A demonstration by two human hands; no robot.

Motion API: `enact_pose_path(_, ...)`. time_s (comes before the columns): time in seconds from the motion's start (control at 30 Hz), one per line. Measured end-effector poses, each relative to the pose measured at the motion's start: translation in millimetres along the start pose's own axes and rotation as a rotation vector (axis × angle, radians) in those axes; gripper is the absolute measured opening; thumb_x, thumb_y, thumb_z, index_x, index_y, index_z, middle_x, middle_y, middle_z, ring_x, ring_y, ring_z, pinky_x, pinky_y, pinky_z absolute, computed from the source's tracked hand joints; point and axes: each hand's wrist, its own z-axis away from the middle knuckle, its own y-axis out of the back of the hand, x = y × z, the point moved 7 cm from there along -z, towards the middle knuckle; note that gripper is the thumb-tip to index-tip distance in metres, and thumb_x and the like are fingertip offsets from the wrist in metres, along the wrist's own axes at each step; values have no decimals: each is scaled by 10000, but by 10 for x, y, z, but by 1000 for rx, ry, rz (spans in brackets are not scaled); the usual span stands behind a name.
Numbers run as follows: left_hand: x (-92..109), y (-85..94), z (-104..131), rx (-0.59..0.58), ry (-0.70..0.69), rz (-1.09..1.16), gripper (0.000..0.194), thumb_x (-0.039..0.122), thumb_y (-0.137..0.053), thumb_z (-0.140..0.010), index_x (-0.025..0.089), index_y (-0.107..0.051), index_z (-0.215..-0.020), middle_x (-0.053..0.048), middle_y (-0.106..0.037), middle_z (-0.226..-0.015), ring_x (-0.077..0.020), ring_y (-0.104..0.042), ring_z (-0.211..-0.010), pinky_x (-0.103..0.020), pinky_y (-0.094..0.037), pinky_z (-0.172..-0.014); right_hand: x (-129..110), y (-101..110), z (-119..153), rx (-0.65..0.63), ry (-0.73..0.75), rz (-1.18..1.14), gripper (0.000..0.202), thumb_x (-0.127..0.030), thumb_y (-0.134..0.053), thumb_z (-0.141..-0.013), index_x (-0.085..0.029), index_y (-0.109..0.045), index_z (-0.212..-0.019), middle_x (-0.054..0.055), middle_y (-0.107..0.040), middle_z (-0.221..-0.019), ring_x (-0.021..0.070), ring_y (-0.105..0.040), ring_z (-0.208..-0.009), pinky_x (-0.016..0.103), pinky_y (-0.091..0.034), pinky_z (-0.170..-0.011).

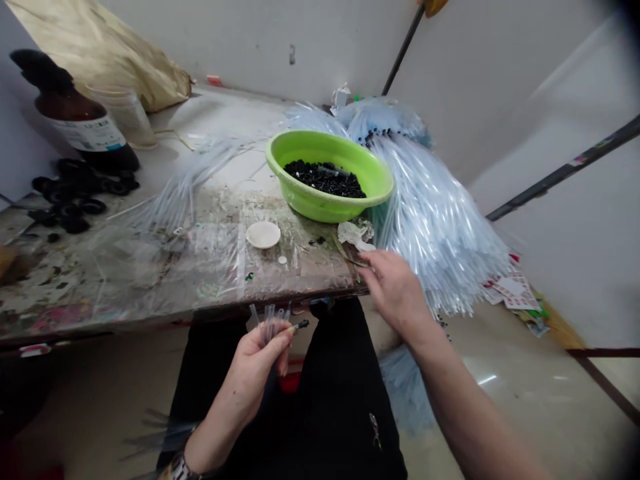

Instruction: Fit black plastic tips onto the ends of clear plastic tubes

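My left hand [263, 353] is closed round a bunch of clear plastic tubes [271, 321] below the table's front edge. One tube points right from between thumb and finger and carries a small black tip [302, 325]. The tubes' other ends trail behind my wrist, blurred. At the table edge, my right hand [393, 287] has thumb and forefinger about the end of what look like metal tweezers [344, 251]. Just behind them lies a crumpled piece of clear plastic [356, 233]. A green basin [320, 210] of small black parts [325, 181] stands farther back.
A large pile of clear tubes [435, 220] hangs over the table's right edge. Left of the basin sit a small white dish [263, 235] and loose tubes [180, 190]. A brown bottle [85, 127], a plastic cup [127, 117] and black round parts [75, 197] stand far left.
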Motion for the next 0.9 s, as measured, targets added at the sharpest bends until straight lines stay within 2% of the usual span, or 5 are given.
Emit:
enact_pose_path(0.23, -56, -25, 16, -34, 14, -12, 199, 320, -700, -742, 141, -642, -804, 50, -500, -474, -65, -400, -418, -194, -326, -459, 575, -94, -675, -98, -72, 558, 102, -168, -576, -818, -134, -672, -830, 159, -609, -919, 283, -515, -898, 374, -424, -685)
enact_pose_path(0.47, -87, 11, 40, -43, 9, -56, 205, 329, -668, -767, 139, -625, -832, 61, -484, -445, -62, -398, -408, -196, -323, -471, 738, -316, -865, -247, -111, 621, 208, -47, -469, -777, -92, -673, -780, 190, -636, -902, 283, -553, -875, 335, -393, -643)
enact_pose_path(0.7, -65, 8, 25, -30, 7, -9, 205, 324, -680, -754, 141, -619, -823, 60, -496, -472, -56, -402, -410, -191, -320, -461, 826, 293, -839, 33, -248, 423, 203, -194, -490, -816, -161, -631, -958, 98, -679, -801, 241, -600, -713, 313, -377, -616)
enact_pose_path(0.8, -66, 3, 18, -27, 15, -14, 187, 311, -666, -765, 144, -614, -828, 63, -492, -453, -59, -405, -406, -194, -326, -467, 653, 540, -646, 135, -220, 275, 196, -194, -520, -800, -177, -620, -968, 69, -674, -796, 225, -604, -702, 309, -396, -633)
enact_pose_path(0.9, -61, 0, 13, -22, 7, -48, 174, 299, -650, -776, 142, -612, -841, 65, -488, -435, -64, -412, -406, -198, -326, -471, 317, 530, -365, 54, -122, 112, 137, -211, -528, -824, -191, -632, -910, 56, -669, -815, 215, -607, -737, 309, -418, -660)
